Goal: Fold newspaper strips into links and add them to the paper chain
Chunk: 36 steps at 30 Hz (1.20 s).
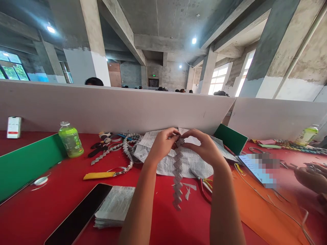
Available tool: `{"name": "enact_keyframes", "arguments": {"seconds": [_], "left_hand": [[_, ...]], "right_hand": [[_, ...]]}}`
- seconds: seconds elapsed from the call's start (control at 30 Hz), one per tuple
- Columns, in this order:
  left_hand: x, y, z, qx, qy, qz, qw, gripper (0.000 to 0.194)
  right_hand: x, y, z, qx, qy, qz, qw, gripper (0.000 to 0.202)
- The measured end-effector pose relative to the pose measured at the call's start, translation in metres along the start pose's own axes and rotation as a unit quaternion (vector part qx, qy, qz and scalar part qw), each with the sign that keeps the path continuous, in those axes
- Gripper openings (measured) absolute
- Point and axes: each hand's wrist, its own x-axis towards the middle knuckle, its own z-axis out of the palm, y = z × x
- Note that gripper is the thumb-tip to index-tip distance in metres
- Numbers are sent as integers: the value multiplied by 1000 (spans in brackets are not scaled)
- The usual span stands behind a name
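Observation:
My left hand (161, 144) and my right hand (204, 147) are raised over the red table (51, 204), pinching together the top end of a zigzag chain of folded newspaper strips (178, 173). The chain hangs down between my forearms, its lower end near the tabletop. Behind it lie printed paper sheets (168, 160). A small white folded piece sits at my fingertips.
A green drink bottle (71, 140), a finished paper chain (120, 153), a yellow strip (98, 175), a dark phone (79, 214) and a stack of cut paper (114, 207) lie left. Red-handled scissors (204, 187) and a blurred tablet (258, 166) lie right. Another person's hand (310, 178) works at far right.

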Motion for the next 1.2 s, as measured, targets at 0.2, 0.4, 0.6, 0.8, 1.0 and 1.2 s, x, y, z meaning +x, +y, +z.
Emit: {"name": "enact_keyframes", "arguments": {"seconds": [0.2,0.4,0.6,0.8,1.0,1.2], "left_hand": [[-1,1,-1,5,-1,-15,1000,13],[-1,2,-2,21,8,-29,999,12],[-1,0,-2,30,22,-36,999,11],[0,-3,-3,28,9,-12,999,14],[-1,1,-11,-52,-14,18,998,20],[-3,5,-13,-78,-6,23,997,22]], "right_hand": [[1,2,1,-10,-8,9,1000,16],[1,4,5,-17,-8,10,1000,16],[2,6,9,-17,-6,15,1000,14],[3,6,8,-21,-1,22,1000,13],[1,-1,4,-6,26,4,1000,12],[0,-1,4,39,55,12,998,17]]}}
